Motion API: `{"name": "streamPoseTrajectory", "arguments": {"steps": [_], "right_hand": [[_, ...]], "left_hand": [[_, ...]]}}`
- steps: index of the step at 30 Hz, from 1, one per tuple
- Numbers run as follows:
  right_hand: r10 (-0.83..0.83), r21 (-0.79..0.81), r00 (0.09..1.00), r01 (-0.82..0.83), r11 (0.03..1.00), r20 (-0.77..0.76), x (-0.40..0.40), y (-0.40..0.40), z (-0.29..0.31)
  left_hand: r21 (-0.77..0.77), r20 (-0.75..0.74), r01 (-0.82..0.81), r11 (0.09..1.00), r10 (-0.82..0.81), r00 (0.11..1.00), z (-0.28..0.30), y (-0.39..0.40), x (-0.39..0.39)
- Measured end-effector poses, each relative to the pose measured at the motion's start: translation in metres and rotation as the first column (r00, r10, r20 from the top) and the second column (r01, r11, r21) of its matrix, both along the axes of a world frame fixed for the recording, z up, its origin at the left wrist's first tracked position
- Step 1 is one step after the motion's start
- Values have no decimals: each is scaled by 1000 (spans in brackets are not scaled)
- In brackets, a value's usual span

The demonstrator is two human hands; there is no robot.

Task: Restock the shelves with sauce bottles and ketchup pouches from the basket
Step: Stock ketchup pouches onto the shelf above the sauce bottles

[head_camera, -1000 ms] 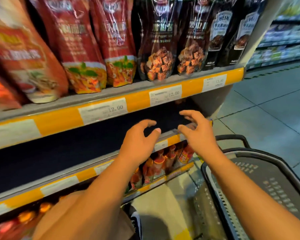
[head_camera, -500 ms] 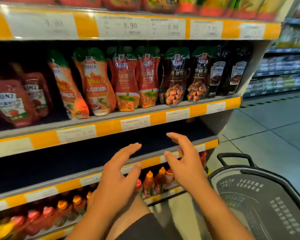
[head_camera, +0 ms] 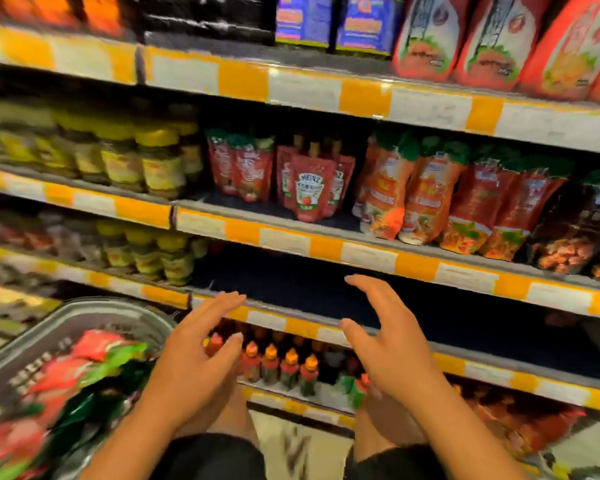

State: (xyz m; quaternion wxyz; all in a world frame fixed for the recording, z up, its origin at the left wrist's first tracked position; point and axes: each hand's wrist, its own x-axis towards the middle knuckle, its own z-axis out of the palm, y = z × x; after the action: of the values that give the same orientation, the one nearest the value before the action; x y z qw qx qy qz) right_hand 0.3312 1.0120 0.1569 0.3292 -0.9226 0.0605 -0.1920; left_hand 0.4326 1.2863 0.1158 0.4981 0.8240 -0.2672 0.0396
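Ketchup pouches [head_camera: 66, 386] heaped in the grey basket [head_camera: 84, 317], left of both hands

Their print is too blurred to read, and the basket runs off the frame's left edge. Right of it the left hand [head_camera: 194, 362] and then the right hand [head_camera: 392, 348] hover with fingers spread, grasping nothing, before a bare dark shelf [head_camera: 291, 282]. Above that shelf, one red pouch [head_camera: 310, 190] reads HEINZ; price tags are illegible

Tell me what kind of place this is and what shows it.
Most likely a supermarket aisle. Tiered shelves carry yellow-and-white price strips along their edges, Heinz ketchup pouches stand in rows, and a grey shopping basket full of pouches sits at the lower left.
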Motion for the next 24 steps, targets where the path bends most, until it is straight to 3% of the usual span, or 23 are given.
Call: {"name": "streamPoseTrajectory", "arguments": {"steps": [4,9,16,24], "right_hand": [[181,-42,983,-182,982,-26,36,56,-2],[380,-49,923,-384,922,-65,75,129,-14],[613,3,773,-621,784,-166,122,231,-54],[647,258,709,-593,763,-281,141,324,-131]], "left_hand": [[26,0,-190,981,190,982,-23,77,0],[22,-44,-442,897,442,896,-53,156,-15],[123,-176,-721,682,730,661,-107,241,-39],[275,-196,-778,565,825,530,-150,280,-53]]}}
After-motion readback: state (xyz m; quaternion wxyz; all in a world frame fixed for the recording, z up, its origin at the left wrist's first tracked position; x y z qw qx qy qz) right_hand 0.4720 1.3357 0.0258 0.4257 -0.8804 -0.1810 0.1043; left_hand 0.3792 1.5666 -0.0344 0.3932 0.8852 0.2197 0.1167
